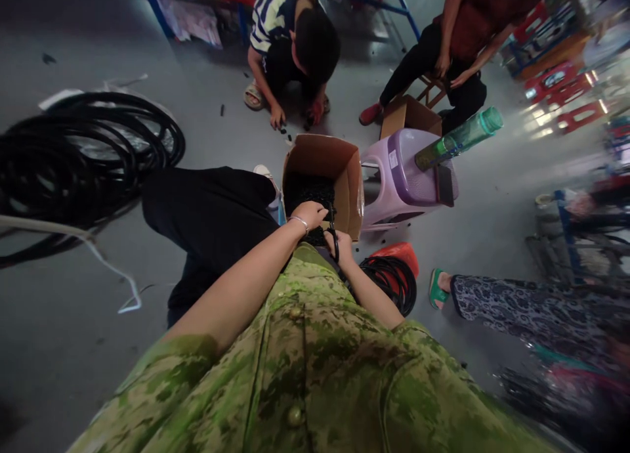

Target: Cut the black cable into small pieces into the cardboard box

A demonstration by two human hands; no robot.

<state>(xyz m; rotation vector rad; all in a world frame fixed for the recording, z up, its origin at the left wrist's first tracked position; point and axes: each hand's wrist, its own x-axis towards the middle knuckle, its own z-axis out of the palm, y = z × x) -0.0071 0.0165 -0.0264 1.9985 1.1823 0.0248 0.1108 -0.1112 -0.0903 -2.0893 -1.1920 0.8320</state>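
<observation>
- From where I stand, large loops of black tubing (172, 134) lie heaped on the grey floor at far left, with a pale, bent strip (115, 269) just below them.
- A crouching co-worker (273, 26) in a striped shirt has one hand (278, 117) down by some small black bits (284, 132), near the carton's far side.
- The person's left hand (309, 213), a bracelet at its wrist, is half closed over the carton, thumb and fingers drawn together. I can't tell whether anything is pinched there. I'd say those fingertips are best kept well back from the blades.
- The open cardboard carton (350, 194) stands right in front of the person, a dark mass of black pieces (310, 189) inside; working above its mouth seems wise, so bits drop in.
- The right hand (340, 243), at the carton's near edge, is curled round black-handled scissors (335, 244), blades pointing away. How wide they're parted is too small to see; a steady wrist and square cuts should serve best.
- Beside that forearm, a smaller coil of black tubing (401, 285) lies against a red bag (411, 256).
- Farther right, a purple stool (403, 177) carries a green bottle (460, 138) on its side.
</observation>
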